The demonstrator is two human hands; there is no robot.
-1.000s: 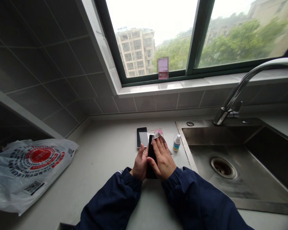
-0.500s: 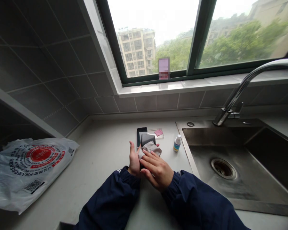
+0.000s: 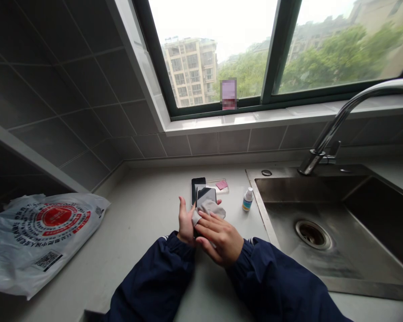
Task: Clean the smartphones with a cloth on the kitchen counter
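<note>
A dark smartphone (image 3: 206,193) lies in my left hand (image 3: 186,223), whose thumb stands up along its left side while fingertips show at its right edge. My right hand (image 3: 221,237) presses a crumpled light-grey cloth (image 3: 210,209) against the phone's screen, fingers laid over it. Most of the lower phone is hidden beneath cloth and hand. Just beyond, a second dark phone (image 3: 198,181) rests flat on the counter. Beside it are a clear phone case (image 3: 225,190) and a small pink square (image 3: 221,184). Right of my hands stands a small white-capped bottle (image 3: 247,200) with a blue and yellow label.
On the right, a steel sink (image 3: 267,223) is set into the white counter (image 3: 147,201), with a curved chrome faucet (image 3: 336,120) behind it. A printed white plastic bag (image 3: 16,268) lies at the left. Tiled wall and a window (image 3: 208,53) rise at the back.
Both hands, with the phone and cloth, have shifted very slightly left. The cloth remains pressed on the screen, and the items on the counter have stayed put.
</note>
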